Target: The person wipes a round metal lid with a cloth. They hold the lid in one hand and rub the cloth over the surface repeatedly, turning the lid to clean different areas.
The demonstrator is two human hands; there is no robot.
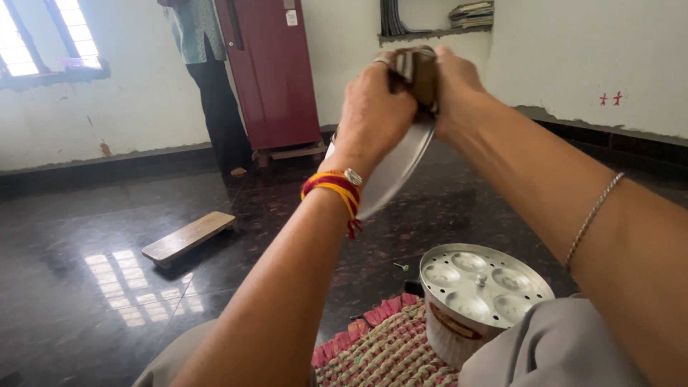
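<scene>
My two hands are raised in front of me, holding a round steel lid by its dark handle. My left hand, with red and yellow threads at the wrist, grips the handle from the left. The handle's other side is gripped by my right hand, which has a thin silver bracelet on its forearm. The lid is tilted, its shiny face toward me. Below on the floor stands a steel steamer pot with a round moulded tray on top.
A woven mat lies under the pot on the dark polished floor. A low wooden board lies at the left. A maroon fridge and a standing person are at the back wall. A wall shelf holds books.
</scene>
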